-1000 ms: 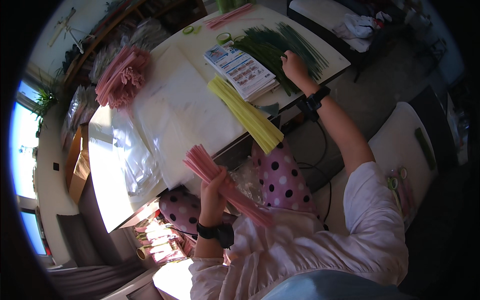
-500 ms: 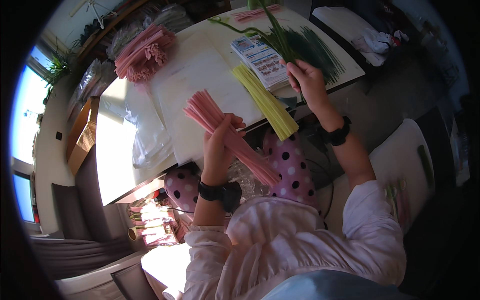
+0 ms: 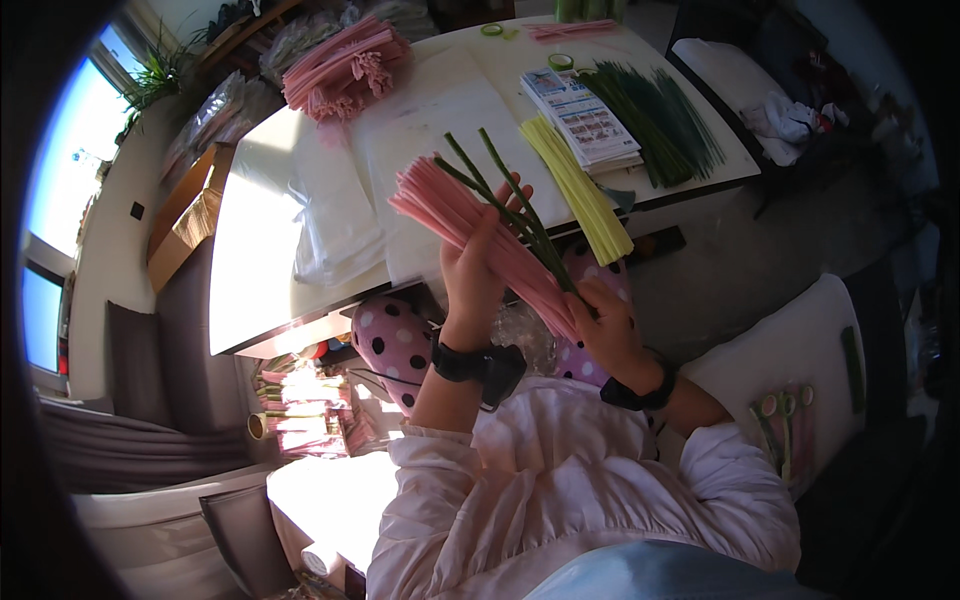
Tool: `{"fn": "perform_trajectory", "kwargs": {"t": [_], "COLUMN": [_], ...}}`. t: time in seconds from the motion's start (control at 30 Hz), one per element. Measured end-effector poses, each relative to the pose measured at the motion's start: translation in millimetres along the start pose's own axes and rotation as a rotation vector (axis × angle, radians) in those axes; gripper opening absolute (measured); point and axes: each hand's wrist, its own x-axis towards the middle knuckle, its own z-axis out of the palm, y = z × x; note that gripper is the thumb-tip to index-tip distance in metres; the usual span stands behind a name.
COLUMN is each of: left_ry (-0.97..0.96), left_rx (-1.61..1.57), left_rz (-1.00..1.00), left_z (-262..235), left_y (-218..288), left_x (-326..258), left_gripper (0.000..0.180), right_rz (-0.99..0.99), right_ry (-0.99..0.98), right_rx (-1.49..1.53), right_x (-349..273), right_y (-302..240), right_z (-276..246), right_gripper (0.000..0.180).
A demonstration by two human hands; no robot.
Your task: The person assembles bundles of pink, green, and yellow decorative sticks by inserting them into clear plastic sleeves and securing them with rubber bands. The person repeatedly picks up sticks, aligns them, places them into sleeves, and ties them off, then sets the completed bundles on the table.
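Observation:
My left hand (image 3: 474,272) is wrapped round a bundle of thin pink pipe cleaners (image 3: 432,197), held slantwise over my lap with its upper end toward the table. Several dark green pipe cleaners (image 3: 540,240) lie along the bundle's right side, their upper ends fanning apart. Fingers of the left hand stretch past them. At the lower end, my right hand (image 3: 606,328) is closed on the green ones, close beside the pink tips. Just beyond, a yellow bundle (image 3: 575,190) juts over the table edge.
The white table (image 3: 460,100) bears a pink heap (image 3: 345,70), clear plastic bags (image 3: 335,225), a stack of printed cards (image 3: 582,118), dark green pipe cleaners (image 3: 665,125) and green tape rolls (image 3: 561,62). Scissors (image 3: 788,402) lie on a pale seat at right; packed bundles (image 3: 310,405) lie low at left.
My right hand has come down and left from above the cards, bringing the green pipe cleaners to the pink bundle. The left hand has shifted slightly right with the bundle.

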Motion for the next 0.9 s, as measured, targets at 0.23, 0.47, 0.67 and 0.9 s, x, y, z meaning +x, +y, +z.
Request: {"fn": "perform_trajectory", "kwargs": {"t": [0.23,0.47,0.67,0.9], "left_ry": [-0.030,0.096,0.069,0.057], "left_rx": [0.139,0.188,0.151,0.099], "left_rz": [-0.060,-0.097,-0.106,-0.178], "left_z": [5.5,3.5,-4.1,-15.9], "left_y": [4.5,6.1,-1.6,-7.9], "left_x": [-16.4,-18.2,-16.2,-10.3], "left_gripper": [0.023,0.026,0.024,0.013], "right_rz": [-0.186,-0.198,-0.170,-0.081], "right_ry": [0.011,0.000,-0.046,-0.287], "right_rx": [-0.147,-0.191,-0.192,-0.129], "right_x": [-12.0,-21.6,-23.6,-2.6], "right_y": [1.4,4.0,3.0,11.8], "right_z": [9.0,7.9,-0.4,-23.2], "right_gripper": [0.018,0.019,0.027,0.022]}}
